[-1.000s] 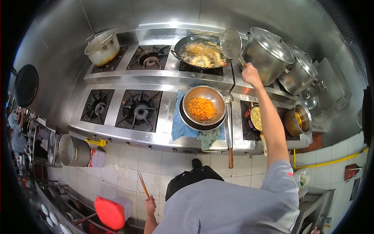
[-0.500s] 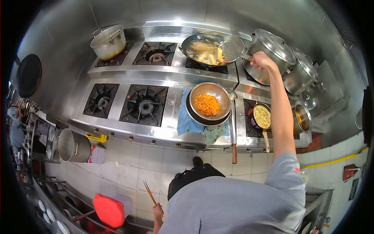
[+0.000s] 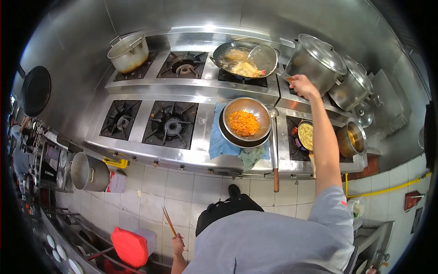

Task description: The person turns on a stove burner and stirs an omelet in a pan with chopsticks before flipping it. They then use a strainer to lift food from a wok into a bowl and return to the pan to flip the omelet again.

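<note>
My right hand is closed around the handle of a mesh strainer, whose round head is over the right side of a dark wok on the back row. Golden battered pieces fry in the wok's bubbling oil, one with a reddish tip near the strainer. Down at my side, my left hand grips a pair of long chopsticks pointing up. In front of me, a perforated metal bowl with orange shreds rests in a darker pan.
Lidded stockpots stand right of the wok. A small pan of yellow food is on the front right burner, beside an oil pot. A ladle lies by the bowl on blue cloth. Behind left is a red-topped stool.
My right hand has lowered toward me and slightly left, and the strainer has shifted left over the wok. The fried pieces have moved in the oil. My left hand has shifted slightly left with the chopsticks.
</note>
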Demonstrator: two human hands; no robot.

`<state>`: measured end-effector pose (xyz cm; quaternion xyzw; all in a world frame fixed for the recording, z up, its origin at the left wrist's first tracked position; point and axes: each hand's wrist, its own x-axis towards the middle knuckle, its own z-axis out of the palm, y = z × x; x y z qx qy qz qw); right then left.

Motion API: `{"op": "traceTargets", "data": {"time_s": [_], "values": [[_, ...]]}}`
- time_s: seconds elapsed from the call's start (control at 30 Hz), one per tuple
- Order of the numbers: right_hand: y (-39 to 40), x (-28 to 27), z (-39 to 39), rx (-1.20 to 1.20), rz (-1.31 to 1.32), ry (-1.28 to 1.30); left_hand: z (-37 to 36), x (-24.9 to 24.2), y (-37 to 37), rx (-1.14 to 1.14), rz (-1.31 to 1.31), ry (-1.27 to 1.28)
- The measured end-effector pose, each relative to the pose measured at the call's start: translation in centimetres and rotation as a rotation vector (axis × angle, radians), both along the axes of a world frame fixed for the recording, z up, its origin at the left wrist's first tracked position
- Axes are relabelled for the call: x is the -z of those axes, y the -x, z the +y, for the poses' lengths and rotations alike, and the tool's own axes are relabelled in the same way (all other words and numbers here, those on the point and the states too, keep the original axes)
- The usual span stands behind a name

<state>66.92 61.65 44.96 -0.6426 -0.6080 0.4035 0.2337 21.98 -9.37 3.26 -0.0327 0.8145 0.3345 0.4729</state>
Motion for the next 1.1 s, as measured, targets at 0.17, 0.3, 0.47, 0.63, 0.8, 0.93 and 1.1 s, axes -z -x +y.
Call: {"op": "traceTargets", "data": {"time_s": [0.17, 0.3, 0.47, 0.63, 0.8, 0.93, 1.1], "values": [[3.6, 1.4, -1.6, 0.073, 0.148, -0.006, 1.0, -1.9, -0.5, 0.007, 0.023, -0.018], [1.9, 3.8, 1.6, 0.076, 0.471, 0.149, 1.3, -2.7, -2.4, 0.012, -0.006, 0.015], [5.0, 4.2, -1.7, 0.094, 0.336, 0.006, 0.8, -3.6, -4.5, -0.02, -0.012, 0.037], [7.3, 5.5, -1.7, 0.036, 0.435, 0.037, 1.0, -4.8, -5.5, 0.062, 0.009, 0.035], [8.1, 6.5, -1.2, 0.021, 0.689, 0.149, 1.2, -3.4, -5.3, -0.032, 0.025, 0.018], [8.5, 7.5, 0.2, 0.025, 0.937, 0.273, 2.6, -3.3, -5.3, 0.009, 0.02, -0.01], [7.9, 9.0, 1.2, 0.048, 1.159, 0.365, 3.6, -3.7, -5.1, 0.046, 0.034, -0.03]]}}
